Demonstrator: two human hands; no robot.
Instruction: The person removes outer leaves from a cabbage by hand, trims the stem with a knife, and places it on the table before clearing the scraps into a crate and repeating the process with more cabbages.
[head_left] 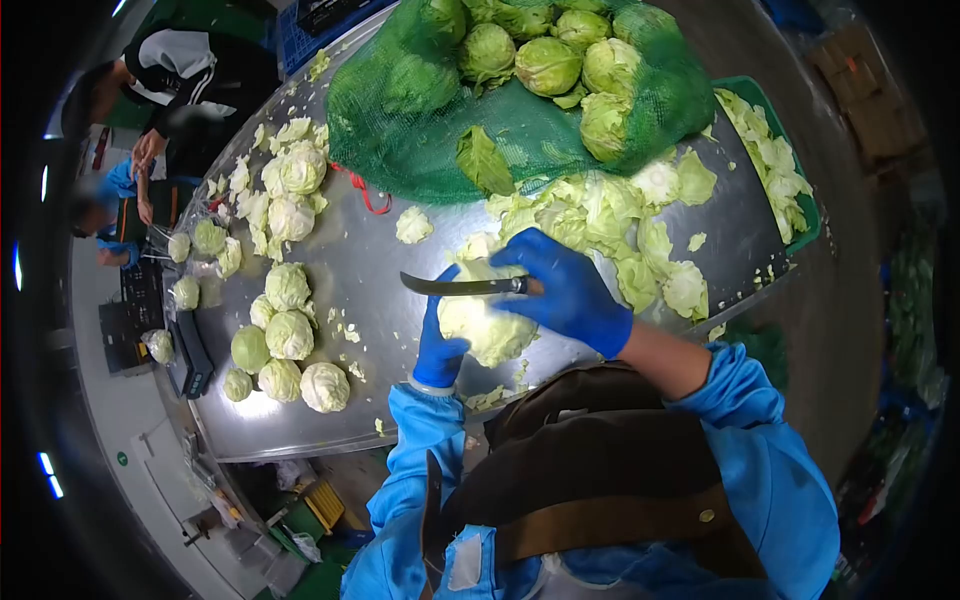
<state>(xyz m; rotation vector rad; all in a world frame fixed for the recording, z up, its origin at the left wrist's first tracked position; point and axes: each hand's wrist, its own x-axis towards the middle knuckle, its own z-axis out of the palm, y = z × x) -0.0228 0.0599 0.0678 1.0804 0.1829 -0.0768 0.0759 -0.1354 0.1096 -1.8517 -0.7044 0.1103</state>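
My right hand, in a blue glove, is closed around the handle of a curved knife. The dark blade points left, passing over the upper part of a pale cabbage. My left hand, gloved in blue too, grips that cabbage from its left side, the fingers partly hidden behind the blade. Just beyond my hands, loose cabbage leaves are heaped on the metal table. A small leaf piece lies left of the heap.
A green mesh bag of whole cabbages spreads over the far side. Several trimmed cabbages sit at left, near a dark scale-like device. A green crate of leaves stands at right. Two people are at the far left.
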